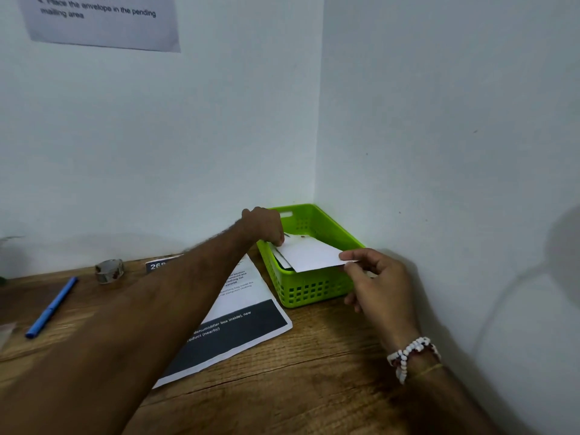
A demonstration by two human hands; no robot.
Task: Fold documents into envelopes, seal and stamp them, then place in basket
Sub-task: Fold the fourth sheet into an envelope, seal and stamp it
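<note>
A white envelope (309,254) lies tilted across the open top of a lime-green plastic basket (310,290) that stands in the wall corner. My left hand (265,226) reaches over the basket's left rim and pinches the envelope's far left corner. My right hand (381,277), with a bead bracelet on the wrist, pinches the envelope's right corner between thumb and fingers just outside the basket's right rim. More white paper shows under the envelope inside the basket.
A printed document (241,321) with a dark band lies on the wooden desk (307,372) left of the basket. Further left are a tape roll (109,270) and a blue pen (51,307). White walls close in behind and to the right.
</note>
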